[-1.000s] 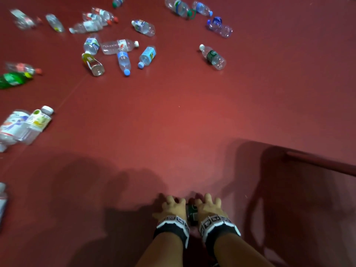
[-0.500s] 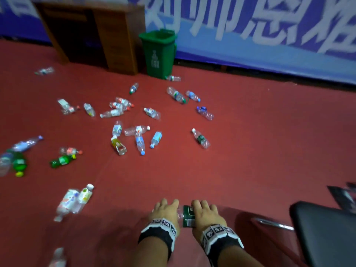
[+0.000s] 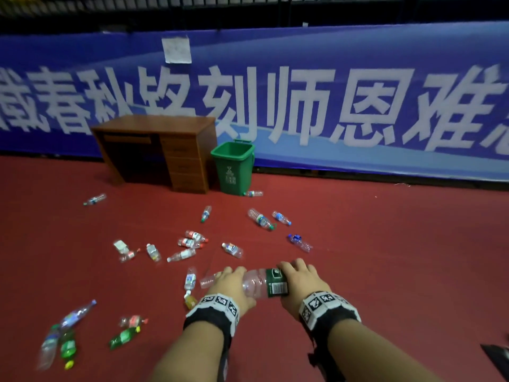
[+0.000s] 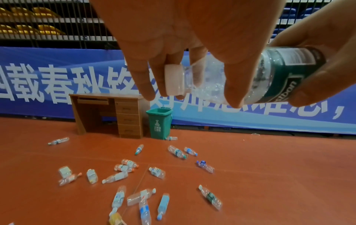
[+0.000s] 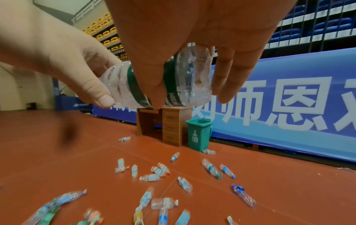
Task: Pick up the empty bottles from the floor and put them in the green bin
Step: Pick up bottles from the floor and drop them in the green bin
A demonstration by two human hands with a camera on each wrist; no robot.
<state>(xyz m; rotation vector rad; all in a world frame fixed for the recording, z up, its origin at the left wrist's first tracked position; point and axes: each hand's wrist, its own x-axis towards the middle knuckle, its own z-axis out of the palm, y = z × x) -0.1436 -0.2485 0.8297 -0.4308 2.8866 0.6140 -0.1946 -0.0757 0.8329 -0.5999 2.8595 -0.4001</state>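
Observation:
A clear empty bottle with a dark green label (image 3: 265, 283) lies level between both my hands, well above the red floor. My left hand (image 3: 230, 283) grips its neck end, fingers curled by the white cap (image 4: 173, 79). My right hand (image 3: 301, 278) grips the labelled base end (image 5: 185, 79). The green bin (image 3: 232, 166) stands open far ahead against the blue banner, right of a desk; it also shows in the left wrist view (image 4: 159, 123) and the right wrist view (image 5: 198, 135). Several more bottles (image 3: 181, 255) lie scattered on the floor between me and the bin.
A brown wooden desk (image 3: 165, 150) stands left of the bin. A long blue banner wall (image 3: 344, 106) closes the far side. One bottle (image 3: 253, 193) lies at the bin's foot. A dark object (image 3: 497, 357) pokes in at the lower right. Green bottles (image 3: 122, 337) lie near left.
Both hands have lifted the green-labelled bottle off the floor and now hold it higher and wider apart. My view has swung up from the floor to the bin and banner.

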